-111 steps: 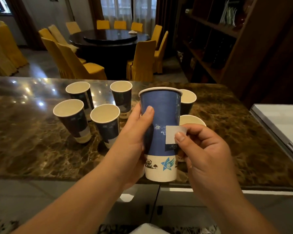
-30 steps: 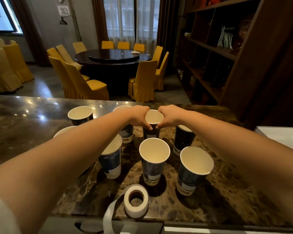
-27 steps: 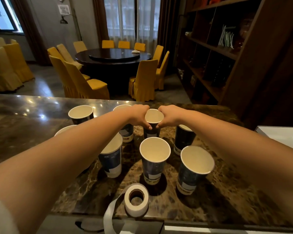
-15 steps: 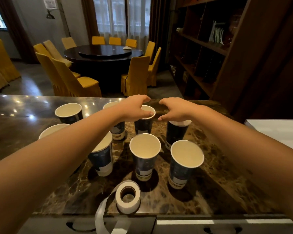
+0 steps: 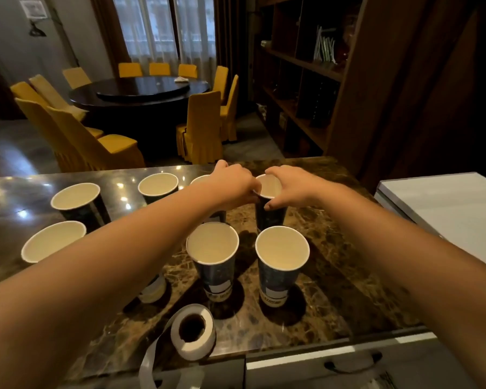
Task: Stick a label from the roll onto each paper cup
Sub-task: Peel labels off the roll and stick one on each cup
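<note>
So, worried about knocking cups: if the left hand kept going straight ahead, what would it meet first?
Probably nothing: past the left hand only the far edge of the dark marble counter shows, though depth is unclear.

I can read no text here. The white labels on the two near cups (image 5: 212,256) (image 5: 282,259) look blank, the print along their bases is blurred, and the notice (image 5: 33,8) on the far left wall is too small.

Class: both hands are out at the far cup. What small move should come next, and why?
Probably lift the far cup toward the body: both the left hand and right hand grip its rim, and the roll lies at the near edge.
</note>
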Action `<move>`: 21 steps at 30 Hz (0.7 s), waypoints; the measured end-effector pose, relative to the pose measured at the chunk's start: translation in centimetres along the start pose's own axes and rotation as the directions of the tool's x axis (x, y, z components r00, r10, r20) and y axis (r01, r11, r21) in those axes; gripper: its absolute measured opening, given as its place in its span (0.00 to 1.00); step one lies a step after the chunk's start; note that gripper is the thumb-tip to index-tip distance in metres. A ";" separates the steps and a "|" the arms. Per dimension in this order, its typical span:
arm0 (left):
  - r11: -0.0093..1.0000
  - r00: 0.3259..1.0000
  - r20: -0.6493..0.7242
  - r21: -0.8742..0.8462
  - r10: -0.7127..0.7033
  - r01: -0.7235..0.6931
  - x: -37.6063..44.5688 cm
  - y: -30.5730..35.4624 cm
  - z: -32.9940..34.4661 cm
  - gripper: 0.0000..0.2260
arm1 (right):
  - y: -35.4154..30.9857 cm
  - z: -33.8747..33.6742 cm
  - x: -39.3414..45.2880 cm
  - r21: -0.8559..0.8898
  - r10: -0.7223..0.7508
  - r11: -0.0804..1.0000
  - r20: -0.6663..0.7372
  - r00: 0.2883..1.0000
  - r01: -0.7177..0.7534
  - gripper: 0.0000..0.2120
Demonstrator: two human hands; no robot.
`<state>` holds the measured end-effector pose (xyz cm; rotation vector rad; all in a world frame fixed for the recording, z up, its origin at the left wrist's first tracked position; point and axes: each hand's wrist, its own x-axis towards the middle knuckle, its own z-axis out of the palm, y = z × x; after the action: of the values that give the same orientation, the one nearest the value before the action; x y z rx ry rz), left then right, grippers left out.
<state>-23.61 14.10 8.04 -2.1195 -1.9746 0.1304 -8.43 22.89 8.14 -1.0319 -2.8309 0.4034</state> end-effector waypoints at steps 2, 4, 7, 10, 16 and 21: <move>0.989 0.993 -0.119 -0.148 0.004 -0.021 -0.2 -0.3 -1.6 0.11 | 0.0 -2.3 -1.0 0.056 -0.015 0.998 -0.062 0.998 0.018 0.42; 0.937 0.957 -0.288 -0.340 -0.022 -0.081 -1.1 -0.4 -4.3 0.11 | -0.8 -5.8 -2.4 0.134 -0.061 0.987 -0.162 0.985 0.083 0.42; 0.740 0.875 -0.459 -0.640 -0.154 -0.206 -3.6 -0.2 -9.9 0.12 | -3.6 -11.9 -5.2 0.294 -0.116 0.930 -0.334 0.935 0.221 0.42; 0.221 0.871 -0.360 -0.928 -0.334 -0.300 -7.8 0.7 -14.5 0.21 | -7.7 -15.4 -8.8 0.476 -0.140 0.799 -0.449 0.883 0.368 0.40; -0.283 0.985 -0.035 -0.956 -0.169 -0.083 -18.5 3.0 -12.4 0.24 | -13.7 -11.9 -13.7 0.723 -0.181 0.579 -0.336 0.924 0.376 0.19; -0.532 0.975 0.091 -0.846 -0.202 -0.031 -26.1 6.6 -7.1 0.25 | -16.9 -4.8 -15.2 0.601 -0.100 0.745 -0.327 0.940 0.289 0.30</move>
<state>-17.68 -12.96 10.79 -1.9731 -2.0912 -3.1253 -6.33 1.69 17.39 -0.5727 -2.2315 1.0255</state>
